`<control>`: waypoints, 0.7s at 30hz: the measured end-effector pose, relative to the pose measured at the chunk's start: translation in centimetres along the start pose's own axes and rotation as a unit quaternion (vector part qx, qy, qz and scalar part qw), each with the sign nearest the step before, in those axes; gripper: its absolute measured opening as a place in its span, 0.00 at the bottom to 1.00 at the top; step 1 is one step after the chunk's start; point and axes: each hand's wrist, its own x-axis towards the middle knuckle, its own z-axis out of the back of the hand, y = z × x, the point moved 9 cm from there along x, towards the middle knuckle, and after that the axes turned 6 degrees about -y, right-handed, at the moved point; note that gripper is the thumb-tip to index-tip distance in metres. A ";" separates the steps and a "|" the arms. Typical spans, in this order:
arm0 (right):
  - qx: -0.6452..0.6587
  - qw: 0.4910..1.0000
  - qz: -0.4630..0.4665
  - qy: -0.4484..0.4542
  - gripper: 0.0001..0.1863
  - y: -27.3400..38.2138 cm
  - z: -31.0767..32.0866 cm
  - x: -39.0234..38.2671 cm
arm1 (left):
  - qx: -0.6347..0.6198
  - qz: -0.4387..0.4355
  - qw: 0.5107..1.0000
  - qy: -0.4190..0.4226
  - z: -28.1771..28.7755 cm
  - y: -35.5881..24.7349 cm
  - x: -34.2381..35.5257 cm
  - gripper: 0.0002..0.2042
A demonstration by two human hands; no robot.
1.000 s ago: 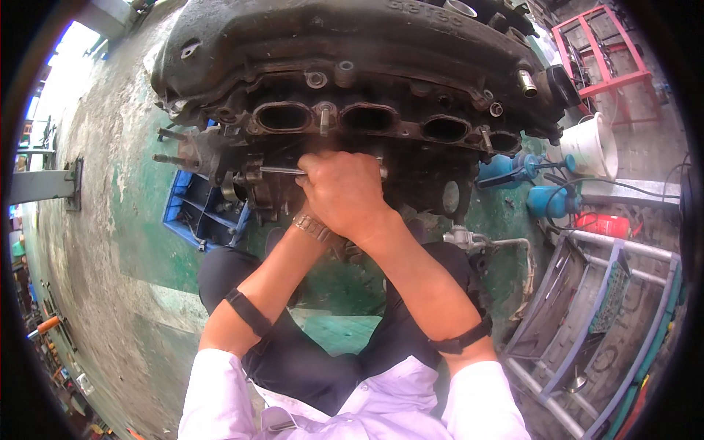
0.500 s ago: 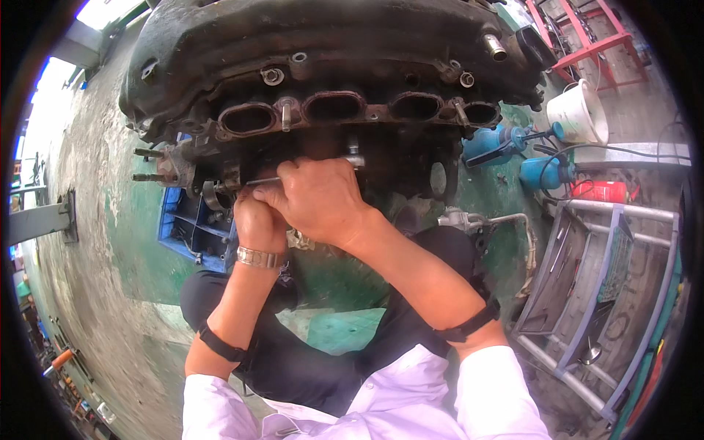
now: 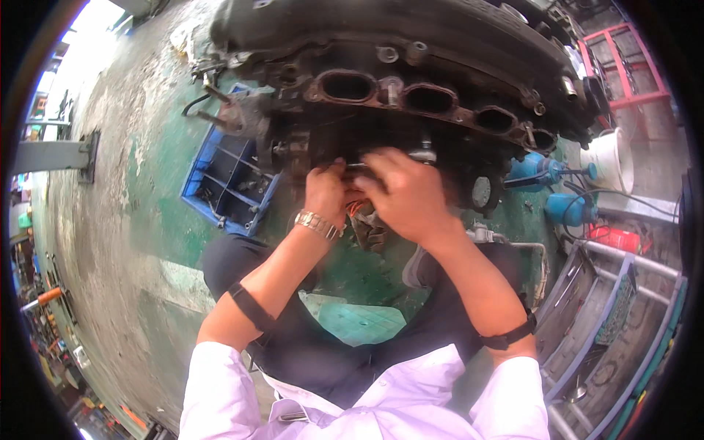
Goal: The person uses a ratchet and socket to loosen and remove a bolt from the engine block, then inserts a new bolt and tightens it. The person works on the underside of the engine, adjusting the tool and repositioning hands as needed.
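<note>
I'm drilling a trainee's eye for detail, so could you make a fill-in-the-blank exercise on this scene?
1. The hand with the metal watch is the person's ____ one.
2. The engine shows a row of ____ oval ports.
3. The divided tray is coloured ____.
4. The bucket is coloured ____.

Missing words: left; four; blue; white.

below me is a worn, partly green floor [image 3: 161, 213]; on its left sits a blue divided tray [image 3: 199, 166], on its right a white bucket [image 3: 605, 163] and a grey tubular rack [image 3: 638, 262].
</note>
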 end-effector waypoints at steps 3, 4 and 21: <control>0.016 0.996 -0.076 0.040 0.14 -1.9 0.8 -1.2 | 0.048 0.073 0.995 -0.044 1.1 2.0 1.2 0.15; -0.027 0.987 -0.121 0.098 0.16 -3.2 0.2 -1.8 | 0.096 0.073 0.992 -0.032 1.1 2.5 1.7 0.16; 0.204 0.892 -0.398 0.066 0.24 -12.7 -7.7 -5.3 | 0.515 -0.023 0.856 0.046 0.8 7.9 7.4 0.19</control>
